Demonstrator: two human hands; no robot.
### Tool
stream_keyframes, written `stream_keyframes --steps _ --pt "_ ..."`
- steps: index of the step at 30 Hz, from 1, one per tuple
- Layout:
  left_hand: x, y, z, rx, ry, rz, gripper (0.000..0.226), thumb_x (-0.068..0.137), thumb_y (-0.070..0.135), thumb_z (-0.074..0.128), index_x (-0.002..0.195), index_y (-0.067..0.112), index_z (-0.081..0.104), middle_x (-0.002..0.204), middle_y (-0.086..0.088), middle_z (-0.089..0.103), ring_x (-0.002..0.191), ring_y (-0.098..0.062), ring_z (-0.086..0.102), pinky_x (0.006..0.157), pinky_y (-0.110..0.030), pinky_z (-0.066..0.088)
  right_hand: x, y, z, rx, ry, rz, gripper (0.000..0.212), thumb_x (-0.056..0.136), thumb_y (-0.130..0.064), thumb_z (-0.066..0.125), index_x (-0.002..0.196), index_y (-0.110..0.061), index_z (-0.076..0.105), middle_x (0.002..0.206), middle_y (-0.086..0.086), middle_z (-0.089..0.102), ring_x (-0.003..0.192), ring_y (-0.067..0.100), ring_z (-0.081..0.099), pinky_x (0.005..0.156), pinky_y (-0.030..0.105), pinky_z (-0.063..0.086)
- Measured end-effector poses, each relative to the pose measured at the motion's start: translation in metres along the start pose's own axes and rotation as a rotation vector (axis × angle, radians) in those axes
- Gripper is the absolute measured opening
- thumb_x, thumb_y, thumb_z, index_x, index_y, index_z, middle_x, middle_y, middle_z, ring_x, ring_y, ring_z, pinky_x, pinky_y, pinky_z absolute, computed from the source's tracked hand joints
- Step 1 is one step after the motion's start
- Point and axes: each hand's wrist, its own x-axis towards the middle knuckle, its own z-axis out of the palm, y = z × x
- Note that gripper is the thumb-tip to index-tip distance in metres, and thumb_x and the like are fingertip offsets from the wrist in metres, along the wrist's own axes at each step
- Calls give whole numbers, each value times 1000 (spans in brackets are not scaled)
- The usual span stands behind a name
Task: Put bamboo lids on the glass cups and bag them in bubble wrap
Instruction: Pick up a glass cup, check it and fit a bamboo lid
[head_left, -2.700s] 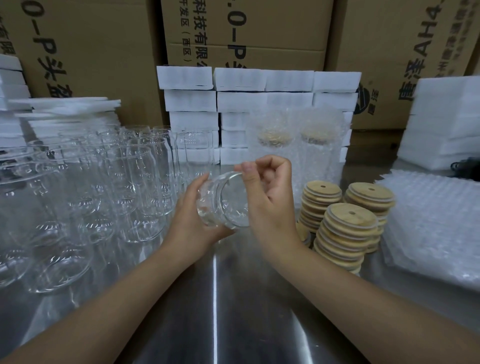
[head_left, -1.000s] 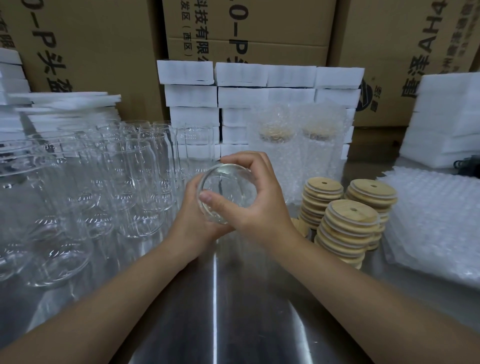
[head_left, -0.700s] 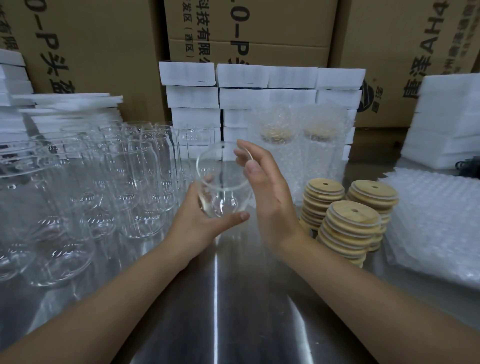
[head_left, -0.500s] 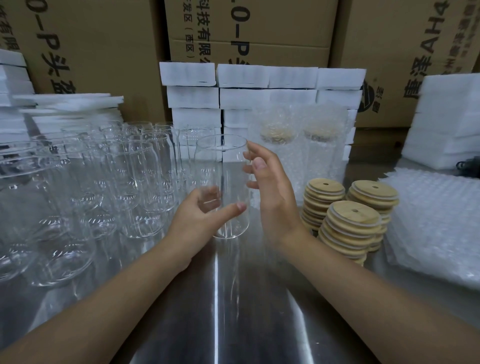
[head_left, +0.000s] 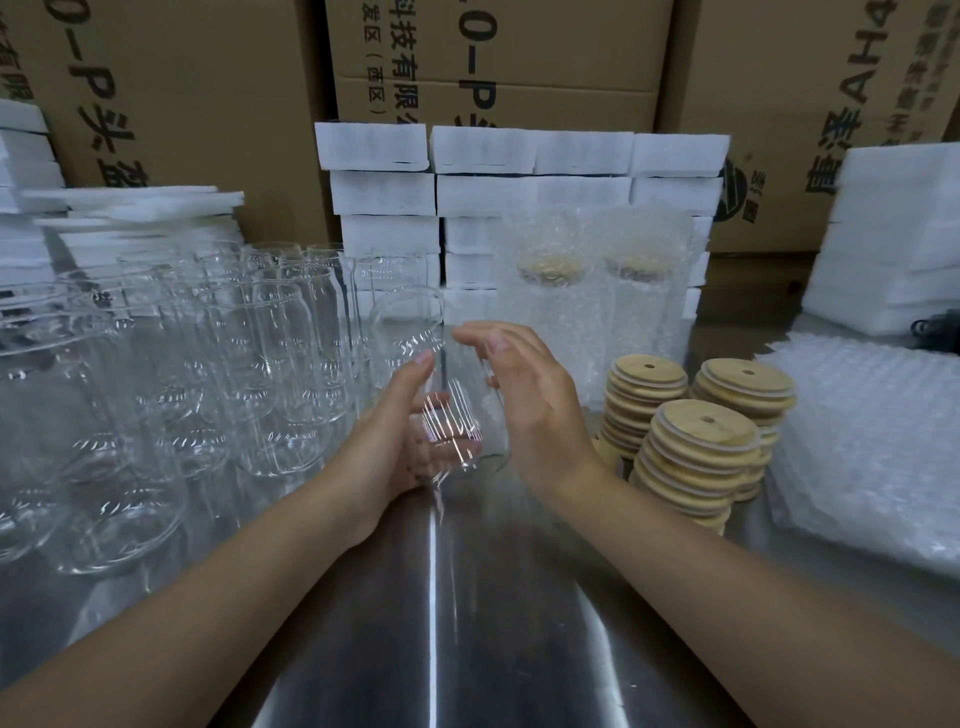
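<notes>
A clear glass cup (head_left: 441, 384) stands nearly upright, leaning a little left, between my two hands over the steel table (head_left: 467, 623). My left hand (head_left: 395, 441) cradles its lower body, thumb on the front. My right hand (head_left: 524, 395) lies flat against its right side with fingers straight. The cup has no lid. Three stacks of round bamboo lids (head_left: 701, 447) stand just right of my right wrist. A pile of bubble wrap bags (head_left: 872, 441) lies at the far right.
Several empty glass cups (head_left: 208, 374) crowd the left half of the table. Two lidded cups in bubble wrap (head_left: 587, 291) stand behind my hands. White foam blocks (head_left: 519, 171) and cardboard boxes (head_left: 493, 62) line the back; more foam (head_left: 893, 239) sits at right.
The cup was lying tilted with its mouth toward me, turned between both hands. It now stands upright, my left hand lower on it and my right hand opened flat beside it.
</notes>
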Motion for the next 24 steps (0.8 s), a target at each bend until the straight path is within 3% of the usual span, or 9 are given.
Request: stream_keyframes --steps 3,5,7,9,12,16,19,22,24 --pt "-4 4 4 -99 -32 -112 88 53 77 61 105 6 52 72 -11 72 63 -24 71 50 -29 56 0 0 0 14 -9 0 34 91 -38 38 103 -25 67 112 -10 62 108 -6 55 97 21 43" --pt "-6 6 5 -195 -45 -152 94 52 76 55 108 1 53 76 -14 71 62 -24 69 56 -30 58 0 1 -1 11 -15 -2 41 92 -37 38 107 -17 70 113 -8 63 111 -2 56 100 26 44" --pt "-7 6 4 -274 -87 -189 101 66 80 47 123 -3 50 93 -19 69 74 -26 67 68 -34 57 0 0 0 -1 -28 -16 44 92 -36 39 111 -12 70 116 -7 63 114 1 56 101 29 44" --pt "-7 5 1 -313 -110 -208 104 75 83 39 130 -5 49 104 -21 65 78 -25 69 70 -31 58 -2 0 1 -33 -45 -56 43 93 -34 40 116 -11 68 120 -3 63 117 5 55 103 28 42" --pt "-9 5 -2 -312 -158 -217 101 79 85 27 119 -1 61 88 -16 72 67 -23 73 56 -25 58 -4 0 2 -77 -77 -92 49 91 -45 42 124 -14 63 126 -2 61 122 5 52 106 26 39" --pt "-9 5 -4 -225 -238 -218 104 78 88 12 95 4 73 63 -7 69 58 -18 70 53 -21 56 -3 -1 2 -99 -102 -85 56 87 -52 38 129 -21 59 130 -5 59 125 5 50 108 33 38" --pt "-7 4 -2 -181 -220 -225 108 76 90 12 94 2 72 69 -14 71 58 -22 70 50 -23 55 -2 -2 1 -98 -94 -52 48 92 -47 43 130 -22 58 129 -8 60 125 3 50 109 34 38" --pt "-6 3 -1 -126 -193 -224 111 74 91 11 77 2 76 72 -20 72 56 -24 70 46 -22 54 0 -1 0 -66 -75 -21 45 94 -43 40 130 -23 58 129 -9 61 124 2 51 108 33 39" --pt "-6 3 -1 -109 -184 -238 112 73 91 9 80 -1 72 70 -21 71 53 -24 69 44 -21 53 0 0 1 -59 -53 -15 46 94 -44 39 130 -23 58 129 -9 61 123 1 52 107 30 40"
